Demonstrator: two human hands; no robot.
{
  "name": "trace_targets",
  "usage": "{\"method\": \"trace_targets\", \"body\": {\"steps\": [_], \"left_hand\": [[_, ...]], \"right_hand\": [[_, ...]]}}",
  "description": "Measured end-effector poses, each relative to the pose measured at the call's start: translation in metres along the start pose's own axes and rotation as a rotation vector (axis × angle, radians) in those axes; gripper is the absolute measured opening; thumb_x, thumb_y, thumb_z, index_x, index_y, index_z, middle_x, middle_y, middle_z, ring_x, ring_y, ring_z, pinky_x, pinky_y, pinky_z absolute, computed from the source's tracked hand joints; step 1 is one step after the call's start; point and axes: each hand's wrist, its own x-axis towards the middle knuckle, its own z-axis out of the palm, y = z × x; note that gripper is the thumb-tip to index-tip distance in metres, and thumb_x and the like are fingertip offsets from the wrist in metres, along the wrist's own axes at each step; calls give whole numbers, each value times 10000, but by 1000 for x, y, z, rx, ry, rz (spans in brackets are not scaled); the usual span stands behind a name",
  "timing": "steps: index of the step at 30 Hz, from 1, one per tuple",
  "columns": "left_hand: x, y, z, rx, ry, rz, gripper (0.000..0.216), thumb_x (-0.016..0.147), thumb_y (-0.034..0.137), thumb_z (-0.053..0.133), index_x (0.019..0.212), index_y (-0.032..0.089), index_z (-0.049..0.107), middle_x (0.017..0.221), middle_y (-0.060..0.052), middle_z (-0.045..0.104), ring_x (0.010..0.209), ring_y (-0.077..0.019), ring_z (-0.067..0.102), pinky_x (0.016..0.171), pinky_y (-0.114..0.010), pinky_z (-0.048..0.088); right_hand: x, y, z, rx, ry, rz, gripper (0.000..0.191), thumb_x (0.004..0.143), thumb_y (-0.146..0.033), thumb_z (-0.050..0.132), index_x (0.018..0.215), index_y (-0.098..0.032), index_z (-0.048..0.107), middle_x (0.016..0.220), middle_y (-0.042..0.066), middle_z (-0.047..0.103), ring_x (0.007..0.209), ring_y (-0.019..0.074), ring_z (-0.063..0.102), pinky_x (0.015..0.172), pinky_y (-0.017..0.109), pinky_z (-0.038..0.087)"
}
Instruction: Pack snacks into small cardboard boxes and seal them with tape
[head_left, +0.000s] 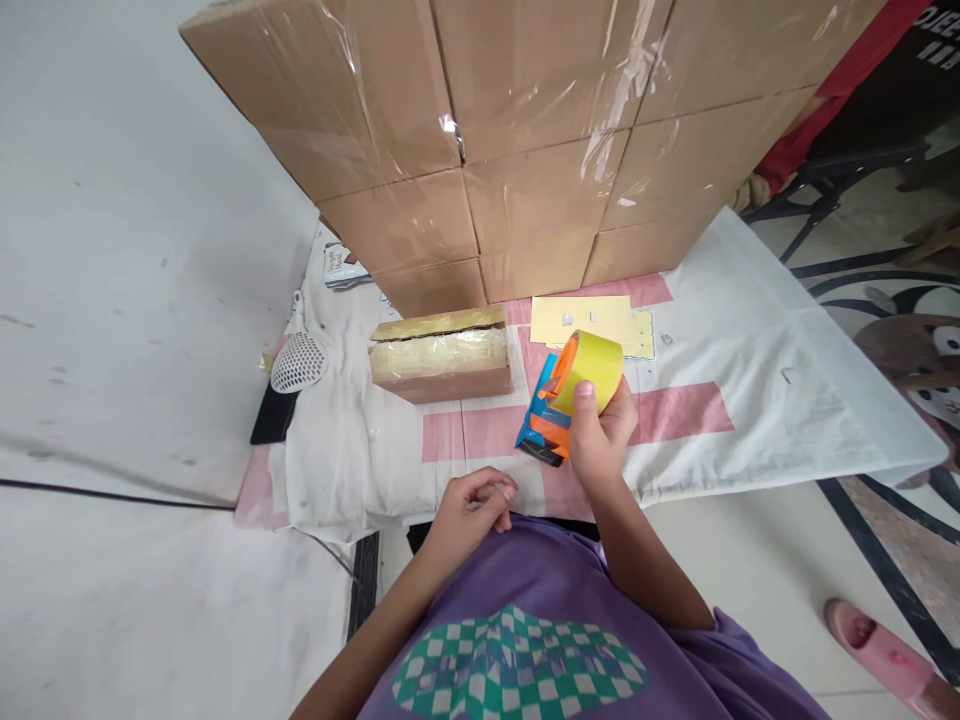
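My right hand (pixel 602 432) grips a tape dispenser (pixel 541 412), blue and orange with a black cutting edge, loaded with a wide yellow roll of tape (pixel 600 362). The dispenser is over the front middle of the table. My left hand (pixel 478 500) rests in front of my body by the table's edge. Its fingers are curled, and whether anything is in them is hidden. To the left of the dispenser lies a small cardboard box (pixel 442 385), its upper side covered with shiny tape. Neither hand touches this box.
Large taped cardboard boxes (pixel 540 210) form a wall at the back of the table (pixel 360 470). Yellow paper sheets (pixel 581 312) lie before them. At left are a white mesh object (pixel 298 362), a black flat object (pixel 271 413) and a packet (pixel 343 265). A person's foot in a pink slipper (pixel 877 650) shows lower right.
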Motion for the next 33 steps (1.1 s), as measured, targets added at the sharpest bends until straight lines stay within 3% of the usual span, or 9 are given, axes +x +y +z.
{"method": "trace_targets", "body": {"steps": [5,12,16,20,22,25,27,30,33], "left_hand": [[-3,0,2,73,87,-9,411,930,522,632,939,136,776,433,47,490,408,-86,414,498,-220,337],[-12,0,22,11,127,-46,553,913,637,596,894,120,789,417,50,418,404,-89,365,489,-236,305],[-12,-1,30,-6,144,-59,573,898,669,591,847,125,762,423,47,415,413,-97,360,491,-242,308],[-15,-6,35,74,75,-21,568,932,634,547,626,168,654,446,22,431,454,-111,377,513,-254,316],[-18,-16,26,146,112,-19,582,931,632,541,581,174,621,482,3,470,502,-128,411,539,-260,335],[-22,-37,-5,223,393,-121,581,862,701,588,667,163,686,516,-2,503,529,-147,427,528,-263,327],[-24,-49,-29,218,497,-172,612,822,739,611,721,144,717,482,17,453,494,-139,407,511,-258,307],[-21,-48,-50,91,497,-192,632,828,736,616,878,121,752,430,60,375,426,-112,350,482,-244,279],[-8,-22,-51,-100,425,-116,614,866,681,620,1036,105,746,404,88,358,400,-90,315,489,-235,295]], "right_hand": [[4,-5,4,-21,61,10,293,963,-514,588,1005,-225,607,811,39,713,695,191,685,668,337,567],[9,-9,9,20,167,37,305,958,-523,571,973,-220,600,800,28,687,718,176,683,691,318,560],[3,-6,6,25,131,181,381,970,-585,522,973,-217,617,813,33,682,718,179,678,662,306,548],[-10,-1,-5,-10,16,378,455,967,-654,477,884,-229,614,707,25,639,632,189,637,576,316,525],[-17,-7,-20,-28,-23,432,464,948,-670,504,807,-237,597,616,-4,572,545,180,576,560,335,518],[-21,-25,-57,-34,-65,414,458,927,-654,530,688,-264,558,473,-65,352,397,154,383,552,380,503],[-18,-31,-81,-49,1,326,493,958,-649,437,639,-287,539,466,-48,301,413,178,380,588,422,505],[0,-15,-97,-169,292,156,427,939,-636,498,718,-281,584,597,19,507,587,236,552,634,429,491],[30,23,-80,-293,263,41,438,876,-652,599,878,-216,635,808,57,652,719,238,622,678,398,496]]}}
